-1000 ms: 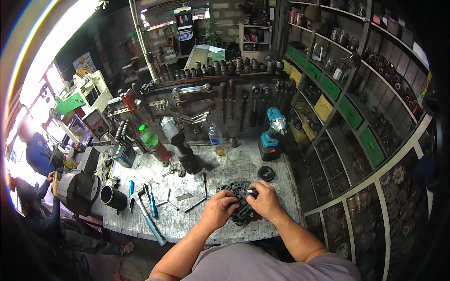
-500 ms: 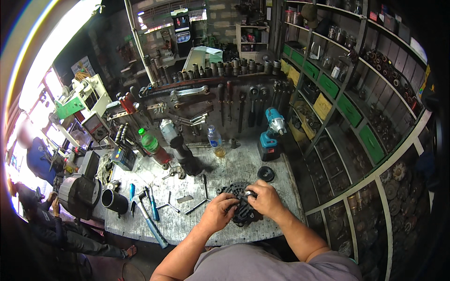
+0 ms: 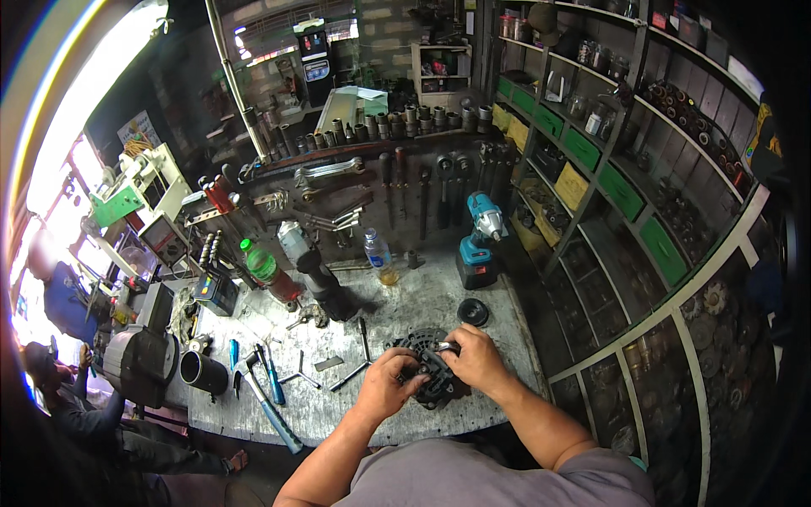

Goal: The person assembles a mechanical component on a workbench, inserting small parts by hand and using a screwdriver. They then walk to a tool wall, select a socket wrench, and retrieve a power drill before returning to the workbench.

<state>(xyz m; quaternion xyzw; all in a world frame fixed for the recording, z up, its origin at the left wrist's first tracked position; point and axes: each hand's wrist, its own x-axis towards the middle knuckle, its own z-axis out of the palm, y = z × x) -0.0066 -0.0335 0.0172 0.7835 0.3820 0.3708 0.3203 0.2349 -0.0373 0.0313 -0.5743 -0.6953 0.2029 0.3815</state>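
Note:
A dark round alternator (image 3: 420,340) with a slotted housing lies on the worn metal-topped bench in front of me. My left hand (image 3: 387,387) is at its left side, fingers curled and thumb stretched toward the middle of the part; whatever is between the fingertips is too small to make out. At the upper right of the alternator, my right hand (image 3: 479,362) is closed in a pinch on a small shiny metal piece (image 3: 448,346). Just beyond my right hand sits a black round pulley-like part (image 3: 472,312).
A hammer (image 3: 274,414), screwdrivers and three-armed wrenches (image 3: 363,346) lie to the left. Farther back stand a cordless impact wrench (image 3: 477,253), a plastic bottle (image 3: 380,260), a green-capped bottle (image 3: 263,266) and another power tool (image 3: 317,275). Shelving (image 3: 608,355) borders the right; two people are at the left.
My left thumb has spread slightly from its fingers, over the alternator. My right hand keeps its pinch in nearly the same place. The view has shifted slightly, and the near person at left has leaned.

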